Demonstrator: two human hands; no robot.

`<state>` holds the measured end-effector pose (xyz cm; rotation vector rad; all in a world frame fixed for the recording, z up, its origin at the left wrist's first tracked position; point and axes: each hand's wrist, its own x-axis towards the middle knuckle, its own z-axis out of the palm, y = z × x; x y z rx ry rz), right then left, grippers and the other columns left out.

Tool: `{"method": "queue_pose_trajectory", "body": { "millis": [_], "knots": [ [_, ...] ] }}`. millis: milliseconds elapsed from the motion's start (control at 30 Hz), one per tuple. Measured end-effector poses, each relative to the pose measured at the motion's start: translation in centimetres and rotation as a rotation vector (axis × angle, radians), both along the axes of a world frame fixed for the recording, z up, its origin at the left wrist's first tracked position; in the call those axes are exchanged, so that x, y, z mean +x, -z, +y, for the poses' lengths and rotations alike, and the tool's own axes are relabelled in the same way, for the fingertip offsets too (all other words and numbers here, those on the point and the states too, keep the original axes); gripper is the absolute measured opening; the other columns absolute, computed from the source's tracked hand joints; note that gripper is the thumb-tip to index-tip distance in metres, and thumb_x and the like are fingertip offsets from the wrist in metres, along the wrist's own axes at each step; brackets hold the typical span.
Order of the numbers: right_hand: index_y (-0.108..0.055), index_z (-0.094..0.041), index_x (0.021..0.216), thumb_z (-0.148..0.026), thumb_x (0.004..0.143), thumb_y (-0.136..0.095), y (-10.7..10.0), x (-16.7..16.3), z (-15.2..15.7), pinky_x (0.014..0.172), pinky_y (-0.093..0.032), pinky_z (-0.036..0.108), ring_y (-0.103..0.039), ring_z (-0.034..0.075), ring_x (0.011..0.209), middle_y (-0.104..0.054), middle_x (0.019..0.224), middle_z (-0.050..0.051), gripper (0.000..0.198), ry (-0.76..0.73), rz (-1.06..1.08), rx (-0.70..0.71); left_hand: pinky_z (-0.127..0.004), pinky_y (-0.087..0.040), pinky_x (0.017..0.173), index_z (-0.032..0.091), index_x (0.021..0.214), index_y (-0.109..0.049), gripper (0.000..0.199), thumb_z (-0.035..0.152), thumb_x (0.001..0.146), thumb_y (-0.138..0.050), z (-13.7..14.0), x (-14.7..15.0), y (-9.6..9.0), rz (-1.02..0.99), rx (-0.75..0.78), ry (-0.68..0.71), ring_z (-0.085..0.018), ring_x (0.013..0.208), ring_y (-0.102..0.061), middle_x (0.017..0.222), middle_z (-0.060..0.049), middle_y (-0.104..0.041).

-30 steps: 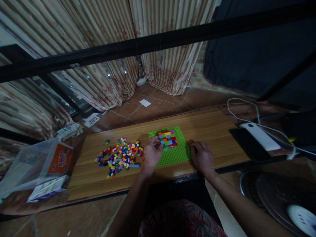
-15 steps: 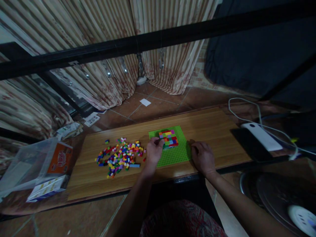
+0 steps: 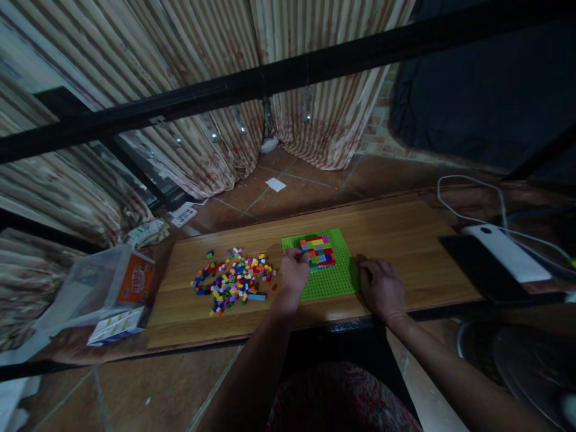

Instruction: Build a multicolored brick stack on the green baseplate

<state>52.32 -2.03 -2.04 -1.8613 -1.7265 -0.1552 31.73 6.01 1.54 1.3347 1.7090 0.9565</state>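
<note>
Beside the right edge of the green studded plastic baseplate [image 3: 330, 285], the curled right hand [image 3: 382, 288] is rested. Towards the baseplate's far edge, the multicoloured plastic-brick block [image 3: 321, 252] is met at its left side by the left hand [image 3: 295, 272]. Neither hand's grip can be told. Fitting seems under way; careful alignment is called for.

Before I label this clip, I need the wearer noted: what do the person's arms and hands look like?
The left hand and right hand are gloveless; both forearms show no sleeves. No watch, cable or marking shows; rings would be too small to tell.
</note>
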Motion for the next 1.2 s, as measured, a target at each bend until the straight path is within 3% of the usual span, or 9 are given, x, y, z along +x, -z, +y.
{"method": "queue_pose_trajectory", "body": {
  "millis": [167,367,467,667,800,967,1067,1200],
  "knots": [
    [-0.065,-0.019,0.088,-0.023,0.087,-0.045,0.0,0.0,0.1,0.079,-0.042,0.035,-0.053,0.023,0.086,-0.065,0.092,0.009,0.021,-0.018,-0.003,0.013,-0.025,-0.048,0.065,0.017,0.079,-0.065,0.007,0.020,0.073,-0.066,0.1,-0.1,0.0,-0.028,0.017,-0.032,-0.014,0.068,-0.063,0.073,-0.002,-0.069],
    [-0.065,-0.019,0.084,-0.024,0.086,-0.044,0.3,0.2,0.2,0.077,-0.042,0.034,-0.053,0.022,0.082,-0.066,0.088,0.009,0.022,-0.009,-0.028,0.024,-0.024,-0.047,0.063,0.015,0.080,-0.065,0.019,0.034,0.080,-0.062,-1.3,-1.0,-1.2,-0.091,0.094,-0.014,-0.014,0.069,-0.063,0.072,-0.003,-0.068],
    [-0.065,-0.019,0.083,-0.025,0.086,-0.043,0.4,0.2,0.2,0.078,-0.042,0.035,-0.054,0.022,0.082,-0.065,0.087,0.009,0.023,-0.023,-0.042,0.029,-0.023,-0.046,0.063,0.016,0.082,-0.065,0.020,0.034,0.083,-0.056,-3.6,-2.2,-1.7,-0.155,0.147,0.065,-0.013,0.070,-0.062,0.073,-0.002,-0.067],
    [-0.065,-0.019,0.086,-0.029,0.084,-0.043,1.1,0.9,0.2,0.076,-0.044,0.038,-0.057,0.026,0.083,-0.066,0.088,0.011,0.024,-0.050,-0.060,0.058,-0.023,-0.046,0.064,0.017,0.078,-0.064,0.013,0.027,0.080,-0.057,-10.2,-6.9,-1.0,-0.217,0.072,0.130,-0.012,0.066,-0.057,0.069,0.001,-0.063],
    [-0.065,-0.020,0.085,-0.032,0.082,-0.042,1.6,1.6,0.3,0.073,-0.045,0.043,-0.059,0.030,0.082,-0.066,0.088,0.014,0.026,-0.081,-0.073,0.073,-0.025,-0.048,0.072,0.018,0.080,-0.064,0.011,0.027,0.079,-0.057,-13.1,-11.6,-0.3,-0.148,0.100,0.004,-0.014,0.075,-0.061,0.076,-0.001,-0.066],
    [-0.064,-0.025,0.079,-0.033,0.080,-0.042,1.4,1.9,0.5,0.073,-0.043,0.047,-0.060,0.034,0.080,-0.065,0.085,0.015,0.023,-0.136,-0.033,0.069,-0.027,-0.049,0.075,0.017,0.084,-0.062,0.011,0.025,0.080,-0.055,-14.7,-17.6,-0.4,-0.010,0.099,-0.235,-0.016,0.077,-0.064,0.078,-0.002,-0.067],
    [-0.062,-0.025,0.079,-0.034,0.080,-0.043,1.3,1.8,0.4,0.072,-0.043,0.048,-0.060,0.034,0.079,-0.065,0.085,0.015,0.022,-0.107,-0.018,0.058,-0.028,-0.050,0.077,0.018,0.087,-0.063,0.012,0.023,0.082,-0.054,-15.2,-19.1,-0.7,0.136,0.110,-0.226,-0.016,0.081,-0.064,0.083,-0.003,-0.067],
    [-0.062,-0.024,0.081,-0.034,0.082,-0.041,1.2,1.7,0.3,0.073,-0.045,0.047,-0.061,0.034,0.082,-0.066,0.087,0.016,0.023,-0.094,-0.063,0.054,-0.029,-0.049,0.085,0.022,0.095,-0.066,0.019,0.022,0.086,-0.049,-14.8,-17.5,-1.0,0.329,0.192,-0.037,-0.016,0.091,-0.063,0.098,-0.004,-0.066]
  ]
}}
